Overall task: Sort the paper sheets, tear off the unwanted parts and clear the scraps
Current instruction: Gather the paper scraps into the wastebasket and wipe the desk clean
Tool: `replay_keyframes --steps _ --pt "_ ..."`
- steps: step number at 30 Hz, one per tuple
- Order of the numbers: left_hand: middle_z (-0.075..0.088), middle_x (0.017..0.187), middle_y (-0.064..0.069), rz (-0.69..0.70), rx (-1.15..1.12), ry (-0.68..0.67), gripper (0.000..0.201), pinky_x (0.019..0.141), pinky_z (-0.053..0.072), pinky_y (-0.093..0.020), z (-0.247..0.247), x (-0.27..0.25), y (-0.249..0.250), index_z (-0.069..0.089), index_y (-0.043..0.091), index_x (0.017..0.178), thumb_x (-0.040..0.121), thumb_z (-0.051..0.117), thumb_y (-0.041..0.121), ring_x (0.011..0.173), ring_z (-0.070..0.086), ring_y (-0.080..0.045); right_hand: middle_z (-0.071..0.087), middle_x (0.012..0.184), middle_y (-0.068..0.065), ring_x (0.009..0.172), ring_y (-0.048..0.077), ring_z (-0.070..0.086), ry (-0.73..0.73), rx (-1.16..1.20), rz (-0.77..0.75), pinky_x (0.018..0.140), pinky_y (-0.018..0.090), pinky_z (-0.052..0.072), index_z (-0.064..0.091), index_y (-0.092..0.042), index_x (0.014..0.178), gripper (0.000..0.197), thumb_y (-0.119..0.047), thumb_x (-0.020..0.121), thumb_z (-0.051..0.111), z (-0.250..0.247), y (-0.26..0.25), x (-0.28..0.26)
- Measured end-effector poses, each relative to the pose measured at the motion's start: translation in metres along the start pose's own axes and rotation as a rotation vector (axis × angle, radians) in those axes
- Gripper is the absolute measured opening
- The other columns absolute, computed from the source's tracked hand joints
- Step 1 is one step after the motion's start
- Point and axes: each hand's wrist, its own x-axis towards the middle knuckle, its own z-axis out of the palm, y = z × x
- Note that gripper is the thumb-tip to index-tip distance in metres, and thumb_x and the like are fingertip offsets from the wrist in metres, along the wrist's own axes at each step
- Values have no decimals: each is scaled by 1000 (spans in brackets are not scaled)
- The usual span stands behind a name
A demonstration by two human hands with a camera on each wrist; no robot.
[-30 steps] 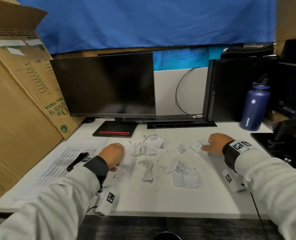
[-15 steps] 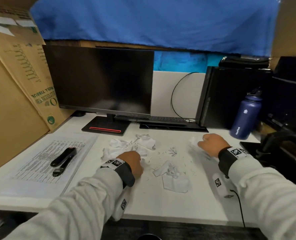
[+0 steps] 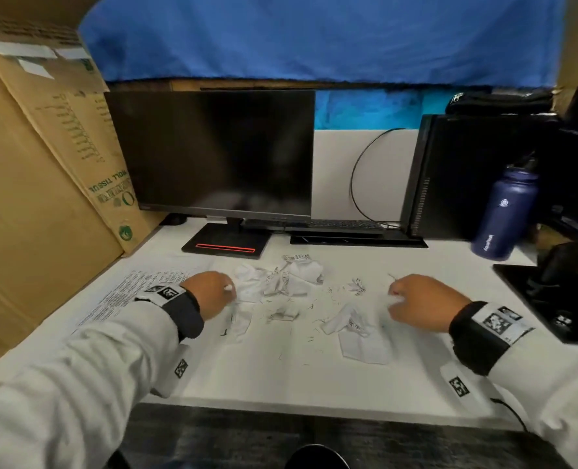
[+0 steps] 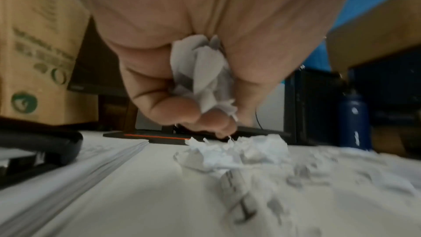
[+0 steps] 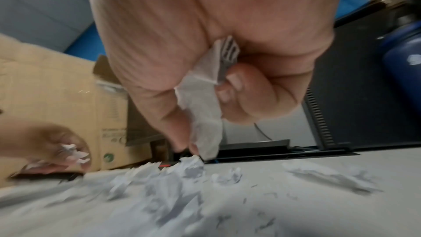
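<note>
Crumpled white paper scraps (image 3: 294, 279) and tiny shreds lie scattered over the middle of the white desk (image 3: 281, 377). My left hand (image 3: 213, 294) hovers at the pile's left edge, fingers curled round a wad of crumpled paper (image 4: 202, 78). My right hand (image 3: 416, 299) is at the pile's right side and grips a torn paper scrap (image 5: 205, 107) in its fist. Another crumpled scrap (image 3: 352, 324) and a flatter torn piece (image 3: 365, 348) lie between the hands. A stack of printed sheets (image 3: 128, 296) lies flat at the left under my left wrist.
A dark monitor (image 3: 213, 154) on a stand (image 3: 226, 243) is behind the scraps, with a keyboard (image 3: 331, 226) beside it. A cardboard box (image 3: 44, 164) fills the left. A computer tower (image 3: 467, 177) and a blue bottle (image 3: 504, 214) stand at the right. A black stapler (image 4: 38, 147) rests on the sheets.
The left hand moved back leftward from the pile's middle to its left edge. The right hand drew nearer and lower with its scrap. The head view tilted.
</note>
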Motion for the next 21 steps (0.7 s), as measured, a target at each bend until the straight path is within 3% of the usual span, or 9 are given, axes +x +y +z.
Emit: replay_keyframes --steps 2,5,7,9,12,14,16,19,21 --pt "68 115 -3 30 222 -59 41 93 49 -32 10 -6 1 68 17 113 87 59 47 108 62 -27 63 101 -14 98 11 62 -94 -45 -19 79 25 49 71 -28 105 38 -50 73 68 11 -16 -10" --pt "59 134 8 63 275 -103 53 103 44 -31 23 -5 2 59 31 132 82 65 48 124 55 -19 67 111 -14 98 10 62 -192 -82 -29 85 27 53 72 -37 110 48 -50 64 75 20 -37 -19" --pt "64 117 6 79 280 -92 30 84 47 -23 29 -2 5 67 29 113 84 63 39 106 60 -16 66 115 -13 99 11 62 -228 -160 -52 84 27 54 69 -37 117 52 -44 67 77 25 -44 -21" --pt "61 90 6 92 258 -61 6 60 39 -17 32 -2 10 61 26 88 85 59 31 82 54 -15 65 107 -11 95 13 63 -227 -194 -45 77 25 53 68 -33 120 52 -40 70 76 28 -48 -23" --pt "55 77 7 69 254 -59 9 56 36 -19 30 -5 9 57 23 81 85 59 31 76 51 -15 65 103 -4 85 14 56 -223 -203 -42 68 21 43 67 -20 122 41 -32 83 66 29 -50 -28" --pt "60 83 5 82 224 1 15 67 42 -24 25 -5 7 60 22 81 86 59 36 80 56 -17 69 110 2 83 14 52 -214 -223 -90 67 21 38 69 -14 120 35 -29 92 55 29 -49 -32" --pt "64 94 -1 98 169 88 20 75 43 -27 18 -7 4 62 20 91 91 56 39 89 60 -21 64 100 -3 85 13 52 -163 -177 -111 64 21 38 70 -20 114 31 -32 93 53 26 -44 -35" --pt "65 101 -7 82 -7 316 28 74 44 -30 6 -16 1 62 15 100 96 51 41 87 57 -23 56 96 -8 88 16 57 19 -33 -126 78 27 47 67 -27 100 20 -38 88 55 12 -35 -35" --pt "63 103 -9 66 -122 483 30 76 45 -32 -1 -21 -2 62 12 104 97 51 39 89 56 -25 54 96 -4 86 19 59 127 63 -138 78 33 49 63 -23 92 15 -36 90 56 -1 -33 -41"
